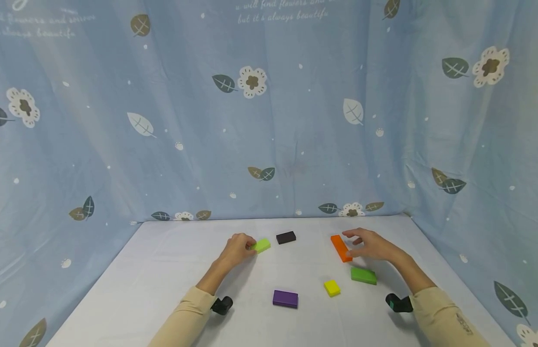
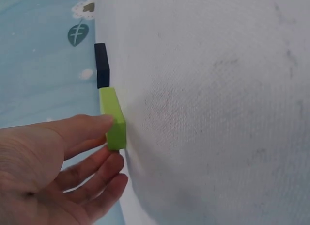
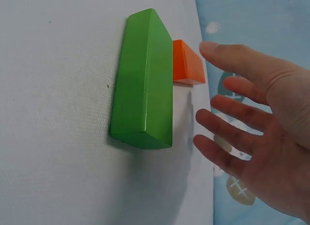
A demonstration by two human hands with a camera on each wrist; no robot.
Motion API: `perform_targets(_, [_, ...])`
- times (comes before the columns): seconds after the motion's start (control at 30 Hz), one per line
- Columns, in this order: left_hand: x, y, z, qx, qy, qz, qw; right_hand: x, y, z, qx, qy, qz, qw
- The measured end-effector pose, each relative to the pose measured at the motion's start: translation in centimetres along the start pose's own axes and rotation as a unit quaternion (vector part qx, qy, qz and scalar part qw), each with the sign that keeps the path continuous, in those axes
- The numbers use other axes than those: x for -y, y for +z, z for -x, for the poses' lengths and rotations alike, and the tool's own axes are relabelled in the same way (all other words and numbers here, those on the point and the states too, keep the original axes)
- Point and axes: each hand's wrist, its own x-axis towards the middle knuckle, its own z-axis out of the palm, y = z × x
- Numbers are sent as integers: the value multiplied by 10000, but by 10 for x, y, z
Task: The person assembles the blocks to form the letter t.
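Note:
My left hand (image 1: 238, 249) pinches a lime-green block (image 1: 262, 246) by its near end. In the left wrist view the thumb lies on the side of the lime-green block (image 2: 112, 113), and the other fingers are partly behind it. My right hand (image 1: 370, 245) is held over the right side of an orange block (image 1: 340, 247), fingers spread and loosely bent. The right wrist view shows nothing between those fingers, with the green block (image 3: 143, 84) close to the camera and the orange block (image 3: 186, 62) behind it.
On the white table (image 1: 186, 270) lie a black block (image 1: 286, 237) beyond the lime-green one, a purple block (image 1: 285, 299) at the front, a small yellow block (image 1: 332, 288) and a green block (image 1: 363, 275). A blue patterned curtain (image 1: 295, 135) closes off the back and sides.

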Motion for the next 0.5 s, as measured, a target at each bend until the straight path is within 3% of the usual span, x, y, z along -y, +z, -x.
perform_targets(0.3, [2,2,-6,219,-409,71,9989,0,-1,-4,350,-154,-169,9991])
perform_targets(0.5, [-1,0,-6,273,-464,64,9985,-3,1,-9,463,-289,-238,9982])
